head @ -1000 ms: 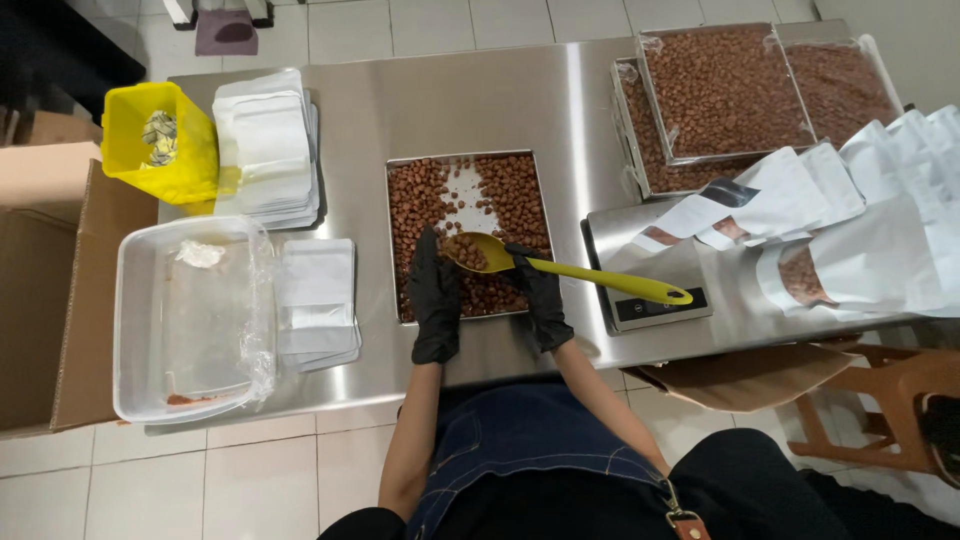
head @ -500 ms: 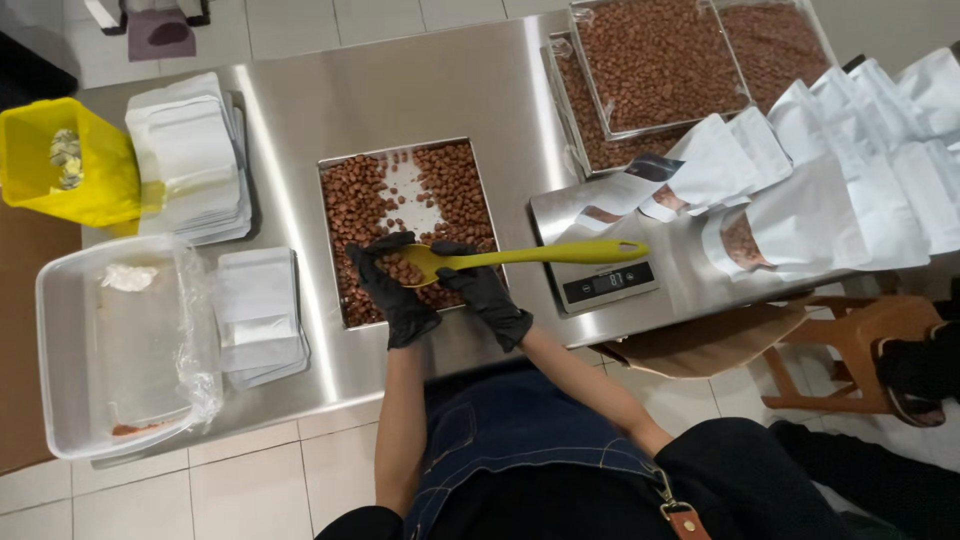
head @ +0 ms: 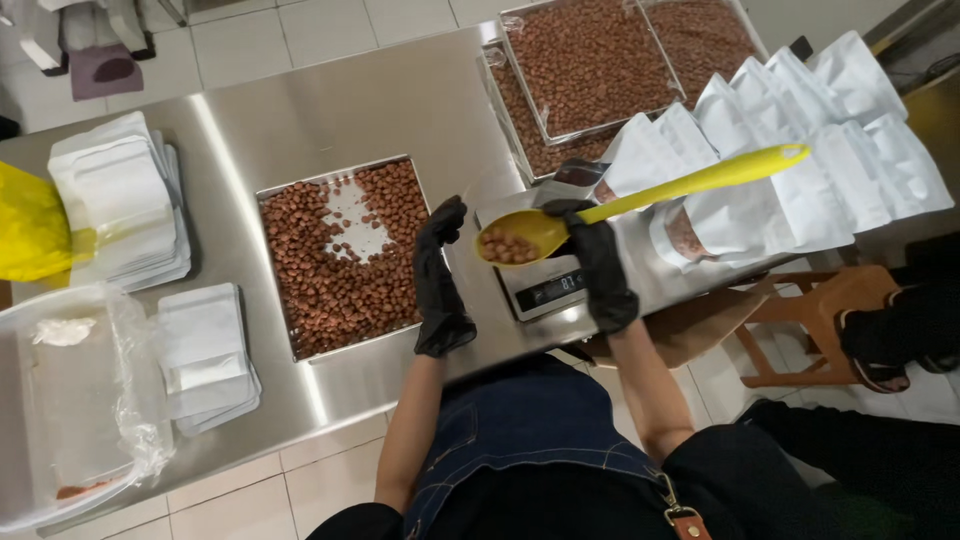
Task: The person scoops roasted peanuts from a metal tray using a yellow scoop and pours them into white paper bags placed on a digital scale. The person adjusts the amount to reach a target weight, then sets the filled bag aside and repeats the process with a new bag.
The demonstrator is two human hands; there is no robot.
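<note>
My right hand (head: 598,262), in a black glove, grips a long yellow spoon (head: 640,200) whose bowl holds several brown nuts. The bowl hovers over a digital scale (head: 545,290) on the steel table (head: 360,110). My left hand (head: 440,280), also gloved in black, is flat and held upright between the spoon and a metal tray of brown nuts (head: 340,255). It holds nothing. An open white pouch (head: 610,175) with nuts inside stands behind the scale.
Larger trays of nuts (head: 600,60) sit at the back right. Rows of filled white pouches (head: 810,130) stand on the right. Stacks of flat white pouches (head: 120,200) lie at the left, by a yellow bin (head: 30,225) and a plastic-lined tub (head: 70,400). A wooden stool (head: 800,320) stands beside the table.
The spoon, loaded with nuts, has moved right from the tray to above the scale. My left hand followed, now open beside the spoon's bowl.
</note>
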